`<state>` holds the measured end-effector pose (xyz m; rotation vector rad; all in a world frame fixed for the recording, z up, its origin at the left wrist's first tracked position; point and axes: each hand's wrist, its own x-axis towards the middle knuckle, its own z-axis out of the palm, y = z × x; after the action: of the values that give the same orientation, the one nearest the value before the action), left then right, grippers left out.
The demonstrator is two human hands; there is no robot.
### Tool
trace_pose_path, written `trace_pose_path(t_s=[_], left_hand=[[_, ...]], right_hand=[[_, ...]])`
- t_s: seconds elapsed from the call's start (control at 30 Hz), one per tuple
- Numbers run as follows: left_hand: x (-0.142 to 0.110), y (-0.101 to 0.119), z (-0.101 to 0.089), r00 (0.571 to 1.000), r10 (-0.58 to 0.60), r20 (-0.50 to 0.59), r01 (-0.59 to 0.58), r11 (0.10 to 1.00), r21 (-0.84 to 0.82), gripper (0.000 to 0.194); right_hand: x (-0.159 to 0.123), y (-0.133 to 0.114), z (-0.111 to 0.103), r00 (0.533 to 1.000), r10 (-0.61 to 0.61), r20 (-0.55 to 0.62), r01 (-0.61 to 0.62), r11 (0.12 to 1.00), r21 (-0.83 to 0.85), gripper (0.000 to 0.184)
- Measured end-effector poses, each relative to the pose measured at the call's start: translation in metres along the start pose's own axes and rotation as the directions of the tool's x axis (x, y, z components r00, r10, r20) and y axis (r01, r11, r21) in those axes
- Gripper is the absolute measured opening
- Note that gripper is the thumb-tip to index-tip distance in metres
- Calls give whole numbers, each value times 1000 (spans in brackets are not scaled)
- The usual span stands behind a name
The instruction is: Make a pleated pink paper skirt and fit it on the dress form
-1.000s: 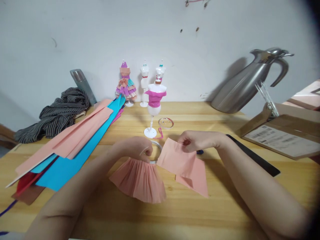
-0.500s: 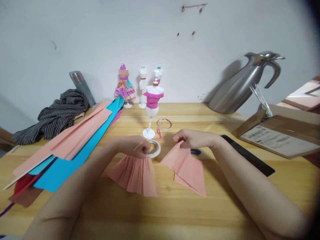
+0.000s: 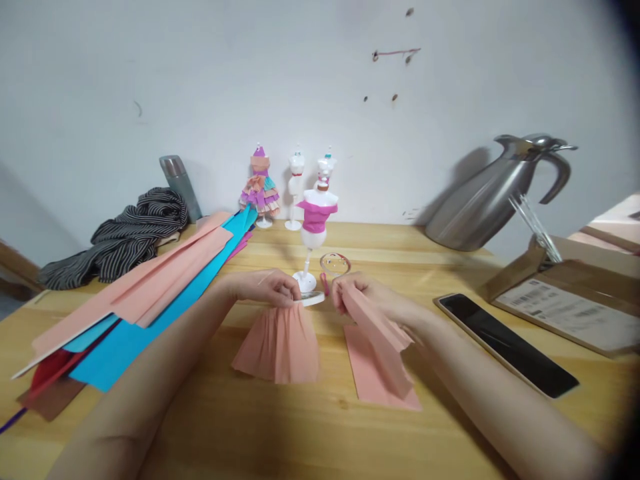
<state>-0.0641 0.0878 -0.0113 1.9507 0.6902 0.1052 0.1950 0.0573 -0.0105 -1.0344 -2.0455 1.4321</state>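
Fingers of my left hand (image 3: 274, 289) are pinched at the gathered top of a pleated piece of pink crepe paper (image 3: 281, 347), which flares out over the table like a small skirt. My right hand (image 3: 365, 295) grips a folded strip of pink crepe paper (image 3: 383, 333) near its far end, holding it lifted. A flat part of pink paper (image 3: 367, 370) lies under that strip; whether the two are joined I cannot tell. Just beyond the hands, a white roll of tape (image 3: 314, 299) lies partly hidden. Behind it stands a white mini mannequin (image 3: 314, 238) wrapped in a magenta top (image 3: 319, 217).
Crepe paper sheets (image 3: 170, 273) in pink, blue and red lie at left, near a striped cloth (image 3: 120, 233) and a flask (image 3: 179, 187). A dressed mannequin (image 3: 260, 190) and two others stand behind. Rightward are a phone (image 3: 505, 343), a cardboard box (image 3: 570, 303) and a steel jug (image 3: 480, 193).
My right hand has moved slightly left and down, lifting and folding its pink strip. The left hand stays at the pleats. The whole view has shifted, showing more of the wall and the phone.
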Motion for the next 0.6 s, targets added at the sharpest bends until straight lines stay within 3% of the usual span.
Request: trace_pose_path(t_s=[0.23,0.53,0.6], left_hand=[[2,-6,-1,996,16,-90,-29,989,-144,15],[5,-11,1,985,-28,-173,-17,967,-255,15],[4,-11,1,982,-39,-185,-11,964,-267,17]], right_hand=[[11,11,17,998,50,-41,-48,998,37,1],[10,13,20,995,88,-45,-84,992,94,11],[9,10,20,996,81,-33,-77,993,93,22]])
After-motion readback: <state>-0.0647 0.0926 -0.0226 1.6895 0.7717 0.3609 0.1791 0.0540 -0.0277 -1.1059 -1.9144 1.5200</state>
